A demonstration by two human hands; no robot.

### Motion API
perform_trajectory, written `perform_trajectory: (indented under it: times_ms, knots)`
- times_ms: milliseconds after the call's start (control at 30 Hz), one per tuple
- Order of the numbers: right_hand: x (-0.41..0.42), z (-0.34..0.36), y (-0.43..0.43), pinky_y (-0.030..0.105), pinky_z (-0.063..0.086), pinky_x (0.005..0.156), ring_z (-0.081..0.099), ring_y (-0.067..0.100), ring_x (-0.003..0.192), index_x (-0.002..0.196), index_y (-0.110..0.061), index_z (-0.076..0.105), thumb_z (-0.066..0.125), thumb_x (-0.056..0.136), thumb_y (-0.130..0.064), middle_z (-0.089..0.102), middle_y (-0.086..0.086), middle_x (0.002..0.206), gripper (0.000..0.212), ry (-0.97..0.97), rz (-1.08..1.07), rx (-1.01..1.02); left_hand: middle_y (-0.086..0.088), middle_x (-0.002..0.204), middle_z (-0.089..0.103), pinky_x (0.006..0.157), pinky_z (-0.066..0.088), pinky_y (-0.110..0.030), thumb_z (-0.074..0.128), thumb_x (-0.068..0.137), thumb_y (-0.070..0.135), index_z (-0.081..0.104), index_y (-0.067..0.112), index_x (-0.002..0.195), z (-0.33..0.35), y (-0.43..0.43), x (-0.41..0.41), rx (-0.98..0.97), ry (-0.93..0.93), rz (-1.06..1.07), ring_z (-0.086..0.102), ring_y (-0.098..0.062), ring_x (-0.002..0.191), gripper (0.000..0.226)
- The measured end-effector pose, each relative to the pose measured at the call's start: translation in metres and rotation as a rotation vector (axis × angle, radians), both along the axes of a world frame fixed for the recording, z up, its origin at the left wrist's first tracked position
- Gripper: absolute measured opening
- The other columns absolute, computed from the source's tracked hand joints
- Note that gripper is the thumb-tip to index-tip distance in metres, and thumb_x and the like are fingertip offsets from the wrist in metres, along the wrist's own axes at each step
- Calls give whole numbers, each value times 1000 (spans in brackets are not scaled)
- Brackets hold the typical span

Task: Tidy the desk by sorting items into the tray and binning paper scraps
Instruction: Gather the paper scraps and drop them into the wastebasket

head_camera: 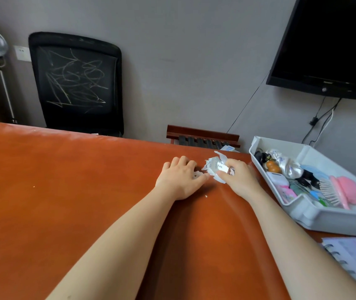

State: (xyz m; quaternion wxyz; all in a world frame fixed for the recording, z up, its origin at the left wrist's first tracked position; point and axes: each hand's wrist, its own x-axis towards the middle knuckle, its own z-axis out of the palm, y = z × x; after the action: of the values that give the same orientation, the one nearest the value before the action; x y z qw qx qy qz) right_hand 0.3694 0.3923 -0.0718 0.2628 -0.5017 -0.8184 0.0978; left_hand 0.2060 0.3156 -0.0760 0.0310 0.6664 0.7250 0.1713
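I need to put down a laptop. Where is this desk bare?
The desk left of the left hand, out to the far edge by the chair, is almost bare. Crowded on the right: paper scraps at the right hand, the filled tray, the spiral notebook.

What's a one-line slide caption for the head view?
Left hand and right hand gather paper scraps on the orange desk beside the filled white tray.

Two hands are counted: left hand [180, 180], right hand [237, 177]. One wad of paper scraps [215, 165] is gripped in the right fingers; one small scrap [197, 175] is seen beside the left fingers; one tray [335, 221] is counted.
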Motion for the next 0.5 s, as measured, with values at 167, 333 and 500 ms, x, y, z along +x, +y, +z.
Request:
perform_trajectory:
  times_ms: [167,333,500]
  knots:
    - [-4,1,-14,19,33,53,52,14,80,84,-15,45,63,87,-17,56,-5,87,18,114,105,-33,-2,155,23,114,21,-45,34,90,63,13,28,148,-2,1,0,60,-89,-25,25,-26,141,71]
    - [-9,1,-19,14,38,56,57,12,85,108,-24,46,63,87,-14,58,-8,95,28,238,235,-120,3,152,28,112,24,-43,37,94,54,18,28,148,-1,3,-1,88,-127,-167,29,-21,139,63]
    - [-10,-2,-14,18,45,71,59,16,97,116,-21,61,64,86,-15,60,-4,105,30,289,207,-134,-1,130,50,104,30,-38,35,97,46,41,19,133,3,5,0,16,-99,-170,44,-19,119,45]
